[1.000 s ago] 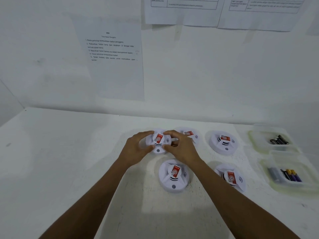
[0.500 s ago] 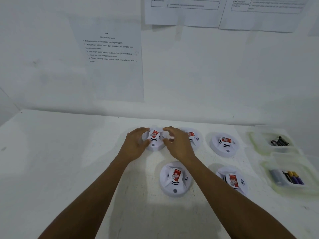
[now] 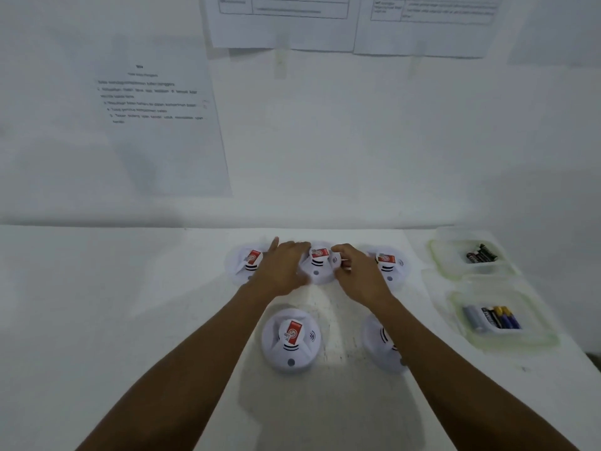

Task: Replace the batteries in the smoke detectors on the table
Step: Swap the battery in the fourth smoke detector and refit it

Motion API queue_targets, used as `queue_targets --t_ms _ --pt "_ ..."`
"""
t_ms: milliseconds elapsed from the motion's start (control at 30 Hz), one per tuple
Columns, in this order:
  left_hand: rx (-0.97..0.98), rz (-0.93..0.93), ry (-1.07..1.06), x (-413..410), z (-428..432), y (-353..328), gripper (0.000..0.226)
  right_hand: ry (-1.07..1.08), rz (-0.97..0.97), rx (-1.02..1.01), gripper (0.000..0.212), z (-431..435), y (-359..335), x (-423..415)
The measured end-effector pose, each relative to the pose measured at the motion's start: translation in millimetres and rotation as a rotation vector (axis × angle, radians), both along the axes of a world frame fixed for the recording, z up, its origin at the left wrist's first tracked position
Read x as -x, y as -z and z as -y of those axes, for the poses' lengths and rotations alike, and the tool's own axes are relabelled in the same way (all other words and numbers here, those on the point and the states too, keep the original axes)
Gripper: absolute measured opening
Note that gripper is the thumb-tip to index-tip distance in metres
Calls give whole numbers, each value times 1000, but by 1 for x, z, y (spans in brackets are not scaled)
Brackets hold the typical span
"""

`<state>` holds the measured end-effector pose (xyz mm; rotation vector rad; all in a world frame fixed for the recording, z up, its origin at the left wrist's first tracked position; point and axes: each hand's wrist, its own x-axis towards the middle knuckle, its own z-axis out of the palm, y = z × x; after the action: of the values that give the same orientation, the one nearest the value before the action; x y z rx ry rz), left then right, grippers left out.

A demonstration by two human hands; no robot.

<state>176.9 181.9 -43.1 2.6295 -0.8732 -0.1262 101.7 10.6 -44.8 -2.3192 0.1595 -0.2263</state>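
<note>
Forearms stretch over the near edge of the table, flanking the near-left detector, which lies in the open, and covering half of the near-right detector. Beyond them, close to the far edge, both hands meet on the middle detector of the far row. The right hand has its fingers curled against the right rim. The left hand is blurred against the left side, and we cannot tell whether its fingers grip or merely press. We judge this to be the opening step on this unit, which lies face up and closed; next it needs lifting clear and turning over or twisting apart to reach the battery bay. Space is tight: the far-left detector and far-right detector sit just beside the hands and could be knocked. Along the right edge, the near tub holds mixed batteries and the far tub holds dark cells; we cannot say which are fresh. Printed sheets hang on the wall behind.
</note>
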Motion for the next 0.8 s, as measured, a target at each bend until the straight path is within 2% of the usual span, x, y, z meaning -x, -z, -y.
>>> queue_targets --t_ms 133,200,333,433,567,700,800 --pt "268 -112 -31 12 -4 -8 56 -80 18 -91 46 6 -8 8" --pt "391 -116 -52 17 -11 -13 58 -133 75 -65 54 10 -14 13" --pt "599 -214 -125 30 -15 -18 56 -67 206 52 47 15 -28 19" --pt "756 -312 -135 45 -14 -19 65 -21 247 -58 49 17 -40 27" --pt "779 -255 -101 61 -9 -14 92 -28 182 -321 53 20 -49 39" --pt "771 -124 -51 73 -6 -19 96 -94 39 -574 39 21 -56 54" --pt "759 -125 1 76 -11 -24 99 -148 0 -671 38 23 -58 67"
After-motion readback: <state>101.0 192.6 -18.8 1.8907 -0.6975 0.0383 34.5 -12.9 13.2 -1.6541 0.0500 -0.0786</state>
